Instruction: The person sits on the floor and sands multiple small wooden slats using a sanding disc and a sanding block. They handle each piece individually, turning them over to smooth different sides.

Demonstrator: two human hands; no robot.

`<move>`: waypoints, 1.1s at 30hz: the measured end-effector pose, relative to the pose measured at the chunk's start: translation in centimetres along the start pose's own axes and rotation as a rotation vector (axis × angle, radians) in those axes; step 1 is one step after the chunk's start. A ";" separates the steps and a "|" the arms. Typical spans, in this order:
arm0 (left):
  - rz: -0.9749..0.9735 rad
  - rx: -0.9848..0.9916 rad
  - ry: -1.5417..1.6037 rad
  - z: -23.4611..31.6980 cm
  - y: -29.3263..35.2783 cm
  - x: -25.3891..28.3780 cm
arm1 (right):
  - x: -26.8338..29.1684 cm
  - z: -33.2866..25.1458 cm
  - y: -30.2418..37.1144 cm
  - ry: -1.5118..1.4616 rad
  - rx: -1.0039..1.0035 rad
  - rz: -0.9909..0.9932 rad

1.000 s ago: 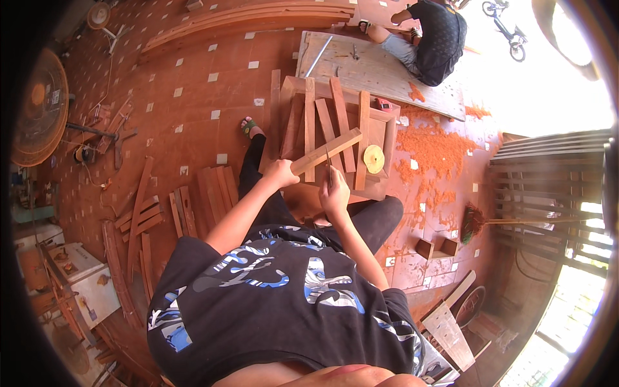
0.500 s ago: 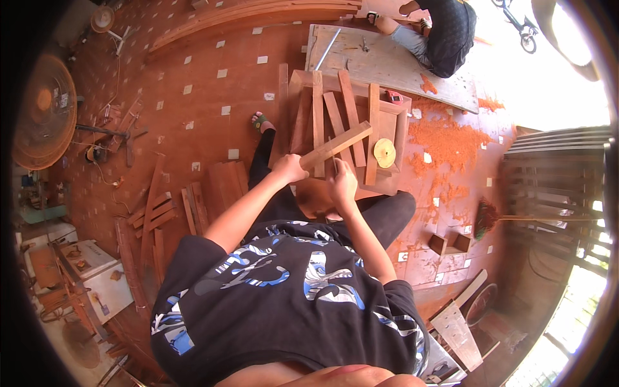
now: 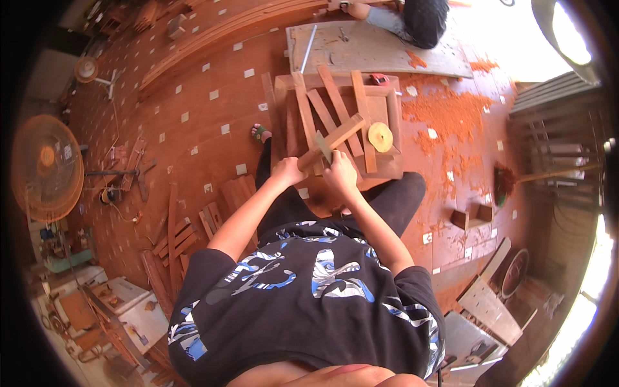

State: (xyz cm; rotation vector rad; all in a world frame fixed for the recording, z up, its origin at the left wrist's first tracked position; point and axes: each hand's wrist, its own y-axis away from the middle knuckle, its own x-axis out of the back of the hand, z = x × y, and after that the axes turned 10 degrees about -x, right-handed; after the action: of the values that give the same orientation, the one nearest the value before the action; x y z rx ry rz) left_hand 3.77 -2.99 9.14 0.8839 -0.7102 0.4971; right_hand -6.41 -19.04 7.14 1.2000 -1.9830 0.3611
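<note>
My left hand (image 3: 288, 172) is closed around the near end of a short wooden bar (image 3: 345, 131), which slants up and to the right above a low wooden bench (image 3: 391, 97). My right hand (image 3: 341, 173) is closed on a thin, flat, greyish blade-like tool (image 3: 323, 147); its upper part lies against the bar, and its exact kind does not show. Several wooden strips (image 3: 329, 95) lie across the bench beyond my hands. A round yellow disc (image 3: 380, 137) rests at their right, and a red tape measure (image 3: 380, 79) sits at the far edge.
Beyond the bench lies a wide board (image 3: 387, 48) with a metal bar (image 3: 309, 48); a person (image 3: 424, 22) sits at its far side. Orange shavings (image 3: 445, 116) cover the floor at right, near a broom (image 3: 506, 184). Loose planks (image 3: 177, 242) and a fan (image 3: 47, 168) are at left.
The flat tool has turned so that its face shows beside the bar. Both hands keep their grip. The whole view has shifted, with the bench now slightly further left.
</note>
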 end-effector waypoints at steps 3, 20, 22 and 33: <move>0.058 -0.039 -0.051 -0.3 0.1 -0.4 | -0.2 0.1 0.0 0.089 -0.054 -0.073; 0.208 -0.098 -0.178 -0.9 -0.1 -3.4 | 1.6 1.2 -2.7 0.314 -0.148 0.055; 0.201 -0.118 -0.180 -0.4 -0.4 -3.8 | 0.0 1.4 -0.5 0.424 -0.072 0.007; 0.232 -0.159 -0.174 -0.3 -1.3 -3.5 | 5.8 0.6 -5.9 0.199 -0.312 -0.290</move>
State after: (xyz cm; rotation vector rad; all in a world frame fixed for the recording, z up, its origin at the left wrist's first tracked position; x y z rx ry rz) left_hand 2.39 -3.81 5.78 0.7037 -1.0049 0.5655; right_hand -3.22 -26.07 10.19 1.1777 -1.5972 0.0200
